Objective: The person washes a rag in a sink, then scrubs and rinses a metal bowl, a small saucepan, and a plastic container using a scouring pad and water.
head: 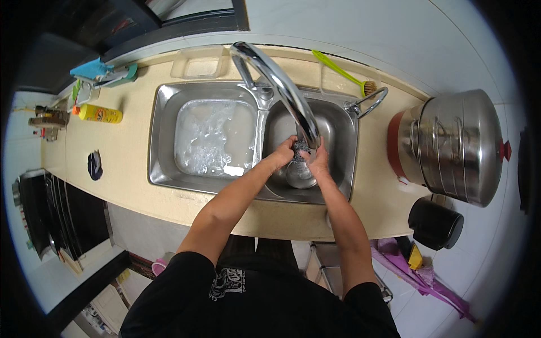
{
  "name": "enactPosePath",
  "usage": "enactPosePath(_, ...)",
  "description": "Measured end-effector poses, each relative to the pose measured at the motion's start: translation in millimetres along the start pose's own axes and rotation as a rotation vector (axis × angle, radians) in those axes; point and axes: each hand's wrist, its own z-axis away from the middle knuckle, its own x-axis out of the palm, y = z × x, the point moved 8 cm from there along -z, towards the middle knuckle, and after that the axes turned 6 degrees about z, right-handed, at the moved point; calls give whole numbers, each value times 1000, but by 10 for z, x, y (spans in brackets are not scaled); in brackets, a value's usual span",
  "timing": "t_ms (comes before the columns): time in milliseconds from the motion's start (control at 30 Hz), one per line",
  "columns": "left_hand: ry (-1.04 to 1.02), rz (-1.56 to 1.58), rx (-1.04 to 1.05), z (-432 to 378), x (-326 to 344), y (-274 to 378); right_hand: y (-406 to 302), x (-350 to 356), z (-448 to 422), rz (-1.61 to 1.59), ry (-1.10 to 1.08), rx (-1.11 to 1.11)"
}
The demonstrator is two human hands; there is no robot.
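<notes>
Both hands are low in the right basin (336, 126) of a stainless steel double sink, beneath the end of the chrome faucet (291, 97). A grey steel wool scrubber (301, 148) is held between them. My left hand (284, 154) grips its left side, and my right hand (318, 159) has it from the right, thumb across the front. Just below the scrubber is a round shiny metal part (301, 175); whether it is the drain or a separate piece I cannot tell. Cloudy, foamy water (207, 135) fills the lower part of the left basin (162, 131).
Behind the sink are a clear plastic tub (198, 62) and a green-handled brush (342, 69). A small curved chrome tap (370, 103) rises at the right corner. A large steamer pot (456, 145) stands right; a yellow bottle (100, 114) and dark cloth (95, 164) lie left.
</notes>
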Motion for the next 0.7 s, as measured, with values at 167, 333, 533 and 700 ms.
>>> enactPosePath(167,44,-99,97,-183,-6,-497,153,13,-95,-259,9,-76)
enactPosePath(333,23,116,41,-214,185,-768,280,31,-209,-211,-98,-85)
enactPosePath(533,150,174,138,-29,303,-309,-50,107,-293,-65,-218,-332)
enactPosePath(700,166,-164,94,31,321,-311,-437,224,-561,-25,-259,-453)
